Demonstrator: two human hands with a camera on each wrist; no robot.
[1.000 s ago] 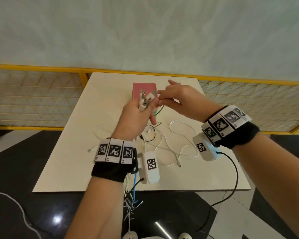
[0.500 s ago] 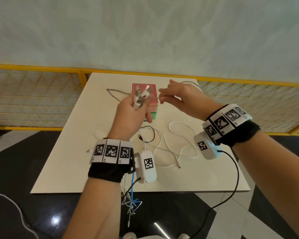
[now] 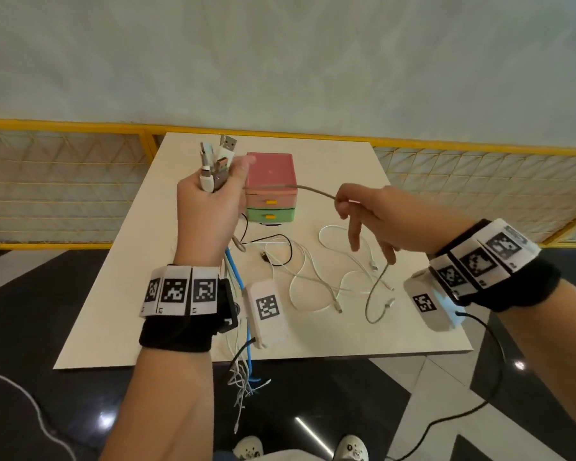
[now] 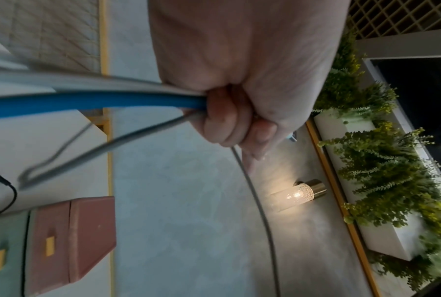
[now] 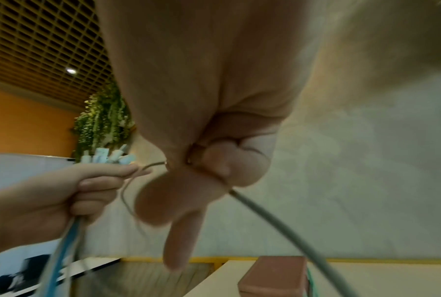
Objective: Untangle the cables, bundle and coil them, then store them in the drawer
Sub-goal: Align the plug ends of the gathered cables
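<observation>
Starting at the left, my left hand (image 3: 210, 207) is raised above the left half of the desk (image 3: 120, 304), its fingers (image 4: 224, 118) clamped around a bunch of cable plugs (image 3: 217, 164) that stick up out of the fist. The tails of those gathered cables, among them a blue cable (image 3: 236, 277), hang down from the fist past the near edge of the desk towards the floor.

A grey cable (image 3: 296, 188) runs from that fist across to my right hand (image 3: 376, 217), passing in front of the drawer unit (image 3: 270, 188). The unit sits towards the far edge of the desk, in the middle, with a pink drawer above a green one; both look shut.

My right hand is held over the right half of the desk. Its thumb and forefinger pinch the grey cable, while the other fingers (image 5: 181, 237) stick out loosely. Past the pinch, the cable droops to the desk.

Below the hands, in the middle of the desk, loose white cables (image 3: 316, 277) and a black cable (image 3: 273, 244) lie looped over one another.

I judge the task to be at an early to middle stage: several cables are gathered by their plugs, one is being drawn free, but nothing is coiled, tied or stored.
</observation>
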